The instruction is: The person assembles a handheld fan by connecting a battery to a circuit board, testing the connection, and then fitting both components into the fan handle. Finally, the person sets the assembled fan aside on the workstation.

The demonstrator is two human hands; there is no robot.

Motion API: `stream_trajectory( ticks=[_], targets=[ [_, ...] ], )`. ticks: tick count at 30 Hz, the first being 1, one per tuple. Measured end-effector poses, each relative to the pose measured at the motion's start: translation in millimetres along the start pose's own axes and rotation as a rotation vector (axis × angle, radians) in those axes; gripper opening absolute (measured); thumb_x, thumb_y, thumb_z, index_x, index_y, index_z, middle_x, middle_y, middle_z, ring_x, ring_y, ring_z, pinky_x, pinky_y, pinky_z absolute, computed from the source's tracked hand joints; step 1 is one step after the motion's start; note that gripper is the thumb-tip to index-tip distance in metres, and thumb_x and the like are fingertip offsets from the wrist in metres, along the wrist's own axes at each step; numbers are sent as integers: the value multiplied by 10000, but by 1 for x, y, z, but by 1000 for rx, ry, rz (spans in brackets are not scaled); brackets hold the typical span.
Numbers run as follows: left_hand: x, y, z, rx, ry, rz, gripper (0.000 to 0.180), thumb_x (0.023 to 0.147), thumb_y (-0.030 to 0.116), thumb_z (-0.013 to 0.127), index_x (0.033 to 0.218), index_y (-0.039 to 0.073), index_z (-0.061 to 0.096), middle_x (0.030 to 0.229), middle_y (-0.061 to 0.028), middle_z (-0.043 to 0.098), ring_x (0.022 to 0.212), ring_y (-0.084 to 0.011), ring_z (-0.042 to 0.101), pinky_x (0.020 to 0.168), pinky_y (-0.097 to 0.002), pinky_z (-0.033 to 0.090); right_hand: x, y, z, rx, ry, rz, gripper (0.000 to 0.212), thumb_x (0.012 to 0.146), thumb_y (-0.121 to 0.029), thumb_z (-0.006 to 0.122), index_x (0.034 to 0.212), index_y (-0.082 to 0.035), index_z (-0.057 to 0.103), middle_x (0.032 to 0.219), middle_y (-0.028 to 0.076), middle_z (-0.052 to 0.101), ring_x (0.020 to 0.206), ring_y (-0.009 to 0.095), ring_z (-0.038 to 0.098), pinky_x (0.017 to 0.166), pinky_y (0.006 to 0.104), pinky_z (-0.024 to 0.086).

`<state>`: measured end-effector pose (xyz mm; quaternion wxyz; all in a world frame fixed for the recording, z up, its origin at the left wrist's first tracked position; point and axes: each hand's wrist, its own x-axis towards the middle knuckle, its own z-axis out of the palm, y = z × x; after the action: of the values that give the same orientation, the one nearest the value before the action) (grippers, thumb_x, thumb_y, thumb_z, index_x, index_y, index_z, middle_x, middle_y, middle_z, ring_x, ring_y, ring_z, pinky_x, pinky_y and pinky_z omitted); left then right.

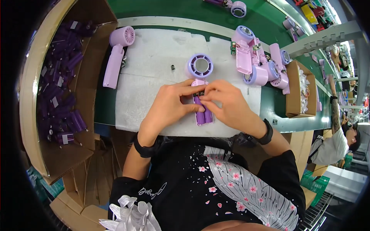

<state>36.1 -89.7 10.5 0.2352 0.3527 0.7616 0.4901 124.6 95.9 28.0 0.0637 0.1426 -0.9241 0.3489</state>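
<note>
A pink and lavender handheld fan lies on a white foam sheet, its round head pointing away from me and its handle toward me. Two purple battery cells sit side by side in the opened handle. My left hand grips the handle from the left, thumb on the batteries and index finger near the neck. The fingertips of my right hand are pinched together over the dark circuit board above the batteries. Whatever they pinch is too small to make out.
A cardboard box of purple battery packs stands at the left. One fan lies beside the foam's left edge. Several opened fans are heaped at the right, by a small carton. A co-worker is at far right.
</note>
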Motion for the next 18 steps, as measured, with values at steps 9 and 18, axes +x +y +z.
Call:
stream_trajectory(
  ticks=[9, 18],
  targets=[
    [-7, -8, 2, -68, 93, 93, 562, 639, 84, 827, 1177, 101, 666, 1230, -160, 619, 848, -256, 644, 736, -317, 514, -7, -31, -7, -199, -196, -63, 566, 719, -122, 772, 1194, 81, 540, 1203, 192, 529, 1112, 348, 507, 918, 400, 462],
    [-7, -18, 5, -52, 580, 107, 551, 710, 36, 771, 1234, 84, 609, 1167, -123, 591, 859, -241, 592, 712, -308, 505, 82, 15, 2, -560, 118, 71, 563, 715, -140, 762, 1185, 68, 532, 1208, 226, 525, 1085, 381, 530, 919, 428, 468]
  ],
)
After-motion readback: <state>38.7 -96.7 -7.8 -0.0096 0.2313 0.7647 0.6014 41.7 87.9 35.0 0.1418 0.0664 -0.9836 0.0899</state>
